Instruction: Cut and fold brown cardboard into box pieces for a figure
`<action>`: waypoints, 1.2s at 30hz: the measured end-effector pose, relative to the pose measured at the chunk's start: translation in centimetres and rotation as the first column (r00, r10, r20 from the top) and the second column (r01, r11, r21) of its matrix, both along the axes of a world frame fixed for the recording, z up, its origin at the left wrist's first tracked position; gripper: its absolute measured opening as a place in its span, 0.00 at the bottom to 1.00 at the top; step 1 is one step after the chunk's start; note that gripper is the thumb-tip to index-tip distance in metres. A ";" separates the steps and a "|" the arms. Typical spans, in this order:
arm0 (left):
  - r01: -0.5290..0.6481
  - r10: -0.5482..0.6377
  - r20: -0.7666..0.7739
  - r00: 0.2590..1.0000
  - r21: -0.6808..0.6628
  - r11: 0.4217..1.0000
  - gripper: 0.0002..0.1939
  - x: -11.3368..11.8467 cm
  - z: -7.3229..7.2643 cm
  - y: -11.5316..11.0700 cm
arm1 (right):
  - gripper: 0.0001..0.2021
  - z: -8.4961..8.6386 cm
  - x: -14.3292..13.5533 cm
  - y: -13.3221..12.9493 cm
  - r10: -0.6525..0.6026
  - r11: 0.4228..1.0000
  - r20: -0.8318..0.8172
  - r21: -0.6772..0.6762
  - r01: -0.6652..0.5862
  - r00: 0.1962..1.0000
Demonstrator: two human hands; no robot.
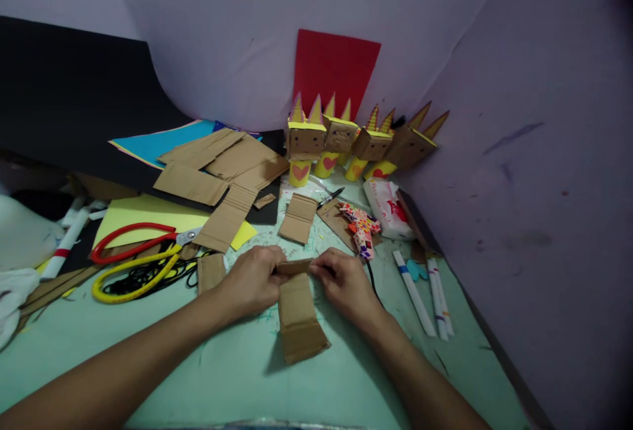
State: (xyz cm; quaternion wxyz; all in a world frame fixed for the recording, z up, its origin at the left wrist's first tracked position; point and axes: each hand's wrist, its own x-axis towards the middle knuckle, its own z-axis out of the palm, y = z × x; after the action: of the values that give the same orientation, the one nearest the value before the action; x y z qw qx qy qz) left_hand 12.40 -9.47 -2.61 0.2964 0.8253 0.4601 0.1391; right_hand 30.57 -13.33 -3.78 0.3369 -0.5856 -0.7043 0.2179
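1. Cardboard strip (pixel 298 314): folded, right of the scissors (pixel 186 237).
2. Left hand (pixel 257 278): grips the strip's far end, scissors side.
3. Right hand (pixel 342 279): pinches that end, farther from the scissors.
4. Pack (pixel 387 209): well right of the scissors; red print, illegible.

I'm watching 1 cam, on the person's head, facing fwd & down, fairly close over the surface (pixel 217 384). L hand (pixel 254 279) & R hand (pixel 346 285) sit approx ctr, forearms (pixel 143 361) in from btm L & R; pale backdrop (pixel 222 41) farther off, up top.
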 end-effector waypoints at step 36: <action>-0.030 0.029 -0.075 0.997 -0.013 0.999 0.03 -1.6 2.2 -1.3 | 0.07 1.5 -1.8 -0.7 -0.044 0.982 0.279 -0.167 0.093 0.959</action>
State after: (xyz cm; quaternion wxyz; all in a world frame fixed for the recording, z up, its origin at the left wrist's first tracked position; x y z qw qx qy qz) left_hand 10.82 -10.76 -0.44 0.2828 0.8208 0.4841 0.1092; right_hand 28.79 -14.04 -2.29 0.1899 -0.6620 -0.7010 0.1852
